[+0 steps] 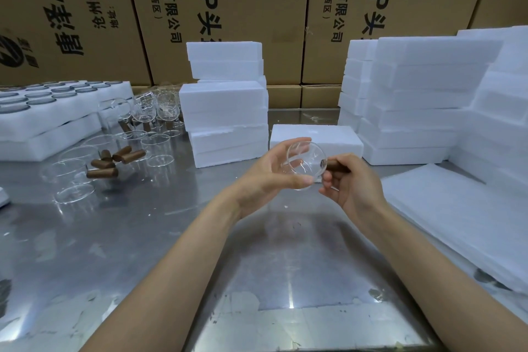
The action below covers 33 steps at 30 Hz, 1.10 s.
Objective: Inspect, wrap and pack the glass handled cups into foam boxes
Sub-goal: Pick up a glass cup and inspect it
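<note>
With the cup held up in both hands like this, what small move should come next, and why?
Probably lowering the glass cup toward the foam sheets at the right for wrapping. The left hand holds its bowl, the right hand grips its brown handle, and it is unwrapped above the table.

Packing warehouse: stacked cartons, foam boxes

The cardboard cartons behind the table are showing sideways black print: "科技有限公司", "开发区(西区)" and "O-P头"; the leftmost carton is carrying "沧州" in an address line, otherwise unreadable
</note>
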Available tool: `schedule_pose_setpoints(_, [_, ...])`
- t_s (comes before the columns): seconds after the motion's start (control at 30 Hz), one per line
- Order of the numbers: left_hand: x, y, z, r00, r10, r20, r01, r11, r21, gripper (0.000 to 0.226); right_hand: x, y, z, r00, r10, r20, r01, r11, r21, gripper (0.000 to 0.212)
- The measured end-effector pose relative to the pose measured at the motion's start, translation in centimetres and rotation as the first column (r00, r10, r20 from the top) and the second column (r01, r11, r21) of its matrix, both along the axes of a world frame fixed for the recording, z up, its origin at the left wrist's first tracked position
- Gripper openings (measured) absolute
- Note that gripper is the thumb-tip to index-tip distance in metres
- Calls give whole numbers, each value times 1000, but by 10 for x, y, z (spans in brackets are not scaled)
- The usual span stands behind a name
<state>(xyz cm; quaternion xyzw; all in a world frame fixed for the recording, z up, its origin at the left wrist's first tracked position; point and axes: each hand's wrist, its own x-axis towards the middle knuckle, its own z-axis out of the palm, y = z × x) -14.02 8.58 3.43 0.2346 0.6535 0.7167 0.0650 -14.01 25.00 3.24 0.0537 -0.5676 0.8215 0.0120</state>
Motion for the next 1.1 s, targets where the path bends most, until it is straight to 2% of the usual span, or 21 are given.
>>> schedule_pose_setpoints(0.13, [0,7,-6,985,162,-64,-166,984,-64,67,0,-3,-3,999,-15,-48,18,998,67,14])
schedule_pose_setpoints(0.27, [1,14,-10,940,332,-78,-337,939,-66,62,-1,-6,-8,997,1,-74,10,990,144,12])
schedule_pose_setpoints(0.4, [1,18,-10,905,425,-9,-425,905,-14,55,-1,-8,-9,995,36,-96,-17,980,197,13])
schedule_pose_setpoints(0.6, [-3,21,-12,888,445,114,-458,878,141,36,4,-10,-5,988,28,-149,17,955,295,15])
schedule_pose_setpoints(0.7, [-5,21,-11,892,421,167,-447,876,181,31,4,-6,-3,950,-12,-311,155,884,441,14])
schedule_pose_setpoints(0.77, [-3,20,-10,897,394,199,-428,886,176,27,6,-2,-4,880,4,-475,304,764,569,9])
schedule_pose_setpoints(0.83, [0,20,-8,894,382,234,-418,898,134,38,8,1,-4,813,69,-578,403,649,645,7])
schedule_pose_setpoints(0.93, [3,19,-3,876,394,277,-424,904,55,65,5,4,-4,771,125,-624,466,558,687,7])
schedule_pose_setpoints(1.03, [6,16,4,895,355,271,-369,929,1,74,2,5,-4,797,76,-599,458,571,682,3])
schedule_pose_setpoints(1.1, [8,16,6,915,345,209,-337,938,-75,81,1,6,-4,825,-4,-564,450,610,653,10])
